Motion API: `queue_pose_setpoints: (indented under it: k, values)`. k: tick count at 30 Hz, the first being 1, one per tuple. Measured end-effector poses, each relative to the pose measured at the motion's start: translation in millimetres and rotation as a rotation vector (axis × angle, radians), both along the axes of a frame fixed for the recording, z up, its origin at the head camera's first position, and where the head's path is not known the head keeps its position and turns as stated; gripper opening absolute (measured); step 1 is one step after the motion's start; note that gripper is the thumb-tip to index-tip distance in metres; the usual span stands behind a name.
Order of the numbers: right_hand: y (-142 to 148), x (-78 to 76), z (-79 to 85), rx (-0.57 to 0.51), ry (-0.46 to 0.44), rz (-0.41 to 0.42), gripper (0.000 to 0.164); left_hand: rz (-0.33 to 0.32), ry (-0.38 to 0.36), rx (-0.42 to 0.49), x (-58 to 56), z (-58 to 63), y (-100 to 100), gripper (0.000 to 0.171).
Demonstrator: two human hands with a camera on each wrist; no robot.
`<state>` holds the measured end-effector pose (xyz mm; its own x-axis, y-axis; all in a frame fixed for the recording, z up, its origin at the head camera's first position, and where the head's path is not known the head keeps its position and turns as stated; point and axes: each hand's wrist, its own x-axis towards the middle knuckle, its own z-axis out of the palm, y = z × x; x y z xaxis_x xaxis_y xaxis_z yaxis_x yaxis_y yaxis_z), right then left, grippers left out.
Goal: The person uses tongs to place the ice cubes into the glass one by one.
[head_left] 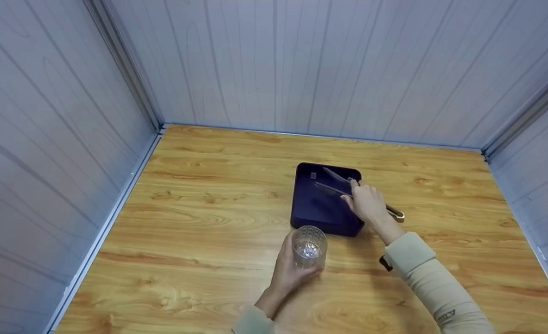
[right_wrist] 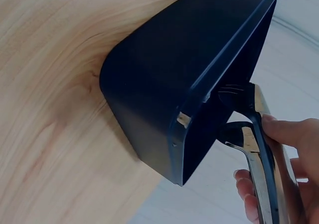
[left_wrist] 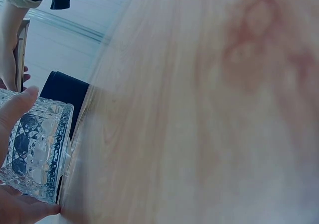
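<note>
My left hand (head_left: 285,271) grips a clear cut-glass tumbler (head_left: 310,249) around its side, thumb and fingers on opposite sides. In the left wrist view the tumbler's patterned wall (left_wrist: 37,149) shows close over the wood. My right hand (head_left: 369,202) holds metal serving tongs (right_wrist: 271,179) by the arms, between thumb and fingers. Their joined end (head_left: 399,216) sticks out behind the hand. Both tong tips are apart, one slotted like a fork, and reach over a dark blue open box (head_left: 327,227). The tips overlap the box's opening in the right wrist view.
The box stands on a wood-grain tabletop (head_left: 200,222), just beyond the tumbler. Pale panel walls (head_left: 274,65) close off the table at the back and both sides. A black strap piece (head_left: 385,263) shows at the right sleeve.
</note>
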<state>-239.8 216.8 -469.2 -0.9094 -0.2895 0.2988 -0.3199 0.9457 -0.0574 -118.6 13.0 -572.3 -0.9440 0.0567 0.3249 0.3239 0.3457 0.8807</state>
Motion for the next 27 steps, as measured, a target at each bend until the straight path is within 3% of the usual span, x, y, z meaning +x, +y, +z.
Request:
queue_pose_setpoints:
  k: [19,27]
  values:
    - [-11,-30.1,-9.6,-0.023,-0.143,-0.024,0.035,0.011,0.002,-0.005,1.5,0.4,0,0.103]
    - [-14,-39.8,-10.6,0.015,-0.146,-0.013,0.035,0.012,0.006,-0.002,0.9,0.0,0,0.103]
